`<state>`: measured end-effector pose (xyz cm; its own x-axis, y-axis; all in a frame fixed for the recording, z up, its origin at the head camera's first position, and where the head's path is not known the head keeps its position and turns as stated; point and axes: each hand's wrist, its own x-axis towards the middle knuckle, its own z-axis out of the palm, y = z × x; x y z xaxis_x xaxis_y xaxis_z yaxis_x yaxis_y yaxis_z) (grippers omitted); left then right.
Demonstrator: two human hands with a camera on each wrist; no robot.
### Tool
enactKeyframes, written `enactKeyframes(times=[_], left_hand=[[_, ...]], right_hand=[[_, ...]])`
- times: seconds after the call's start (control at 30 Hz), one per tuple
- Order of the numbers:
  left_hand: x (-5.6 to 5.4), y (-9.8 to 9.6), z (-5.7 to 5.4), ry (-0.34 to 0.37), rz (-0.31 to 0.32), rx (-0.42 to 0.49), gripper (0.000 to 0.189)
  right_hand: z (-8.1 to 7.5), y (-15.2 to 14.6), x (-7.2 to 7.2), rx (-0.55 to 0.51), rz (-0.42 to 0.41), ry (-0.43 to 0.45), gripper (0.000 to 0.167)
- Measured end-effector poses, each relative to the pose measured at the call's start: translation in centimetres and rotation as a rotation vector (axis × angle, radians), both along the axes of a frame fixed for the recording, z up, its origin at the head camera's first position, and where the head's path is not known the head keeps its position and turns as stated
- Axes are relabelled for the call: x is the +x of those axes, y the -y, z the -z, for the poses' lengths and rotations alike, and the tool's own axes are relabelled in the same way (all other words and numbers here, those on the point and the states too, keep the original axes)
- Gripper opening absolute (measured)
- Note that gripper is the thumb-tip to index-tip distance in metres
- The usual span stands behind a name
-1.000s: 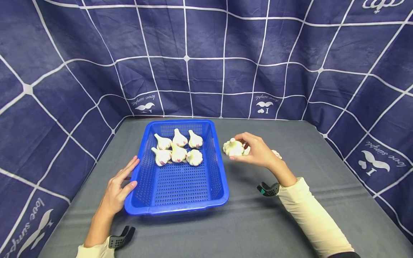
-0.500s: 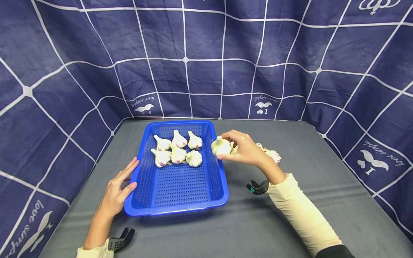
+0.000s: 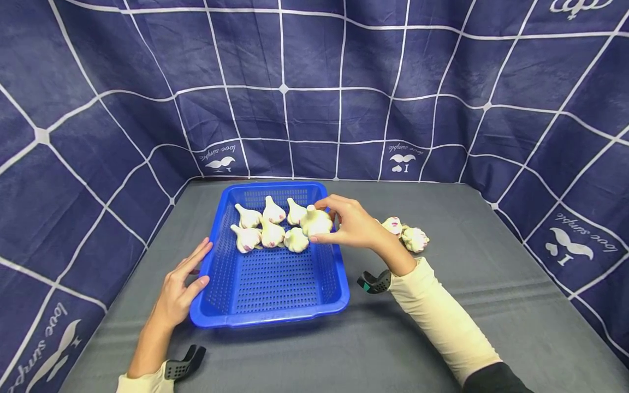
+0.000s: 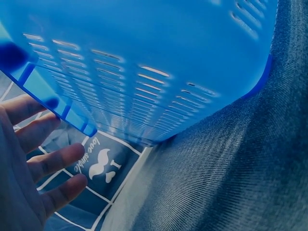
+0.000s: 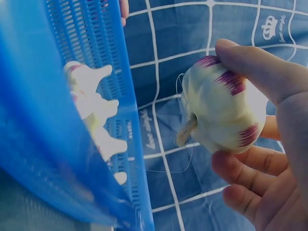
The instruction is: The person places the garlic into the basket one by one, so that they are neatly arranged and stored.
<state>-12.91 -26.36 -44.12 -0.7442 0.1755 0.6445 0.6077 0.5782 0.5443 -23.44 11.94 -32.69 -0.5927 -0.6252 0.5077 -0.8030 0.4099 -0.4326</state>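
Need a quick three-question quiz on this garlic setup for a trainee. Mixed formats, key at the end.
1. Leaving out the held garlic bulb in the right hand, how many garlic bulbs are in the blue perforated basket?
2. True or false: the left hand is pinching a garlic bulb.
3. In the right wrist view, the held garlic bulb is streaked with: A) green, B) purple, C) orange.

Key:
1. Six.
2. False; it touches the side of the basket.
3. B.

The grey tabletop [image 3: 442, 349] carries a blue basket [image 3: 277, 284] nearer its left edge — and, between basket and right edge, loose garlic bulbs [image 3: 415, 239].
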Motion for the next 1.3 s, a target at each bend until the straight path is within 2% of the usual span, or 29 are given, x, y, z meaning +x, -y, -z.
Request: enactKeyframes(times=[0.4, 0.77, 1.0, 1.3], left_hand=[[-0.1, 0.1, -0.1, 0.006, -0.004, -0.008, 0.060], [0.1, -0.1, -0.2, 0.001, 0.004, -0.005, 0.060], [0.1, 0.0, 0.0, 0.010, -0.008, -0.008, 0.060], [0.0, -0.3, -0.3, -0.015, 0.000, -0.007, 0.060]], right_hand=[[-0.4, 2.4, 0.0, 0.004, -0.059, -0.005, 0.056], [-0.5, 5.0, 0.3, -0.016, -0.132, 0.035, 0.060], [-0.4, 6.7, 0.6, 0.074, -0.154, 0.075, 0.062], [-1.1, 9.1, 0.3, 0.158, -0.103, 0.100, 0.062]])
